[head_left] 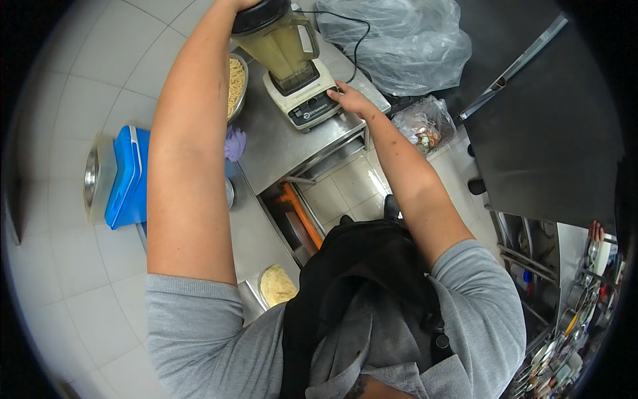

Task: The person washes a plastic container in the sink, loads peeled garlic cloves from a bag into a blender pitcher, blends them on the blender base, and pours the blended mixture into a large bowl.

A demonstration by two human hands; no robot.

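Observation:
A blender with a cream base (pixel 302 93) stands on the steel table, its clear jug (pixel 282 53) holding a yellowish-green liquid. My left hand (pixel 244 2) rests at the black lid (pixel 260 14); the top edge of the view cuts it off and its fingers are hidden. At the front right corner of the base, my right hand (pixel 352 101) grips the blender, thumb on the front beside the control panel and fingers round the side.
Left of the blender are a bowl of noodles (pixel 236 86), a purple cloth (pixel 234 143) and a blue-lidded container (pixel 126 176). A tub of yellowish food (pixel 276 286) sits nearer me. Right are plastic bags (pixel 412 46), a lined bin (pixel 435 133) and a dark steel surface (pixel 551 133).

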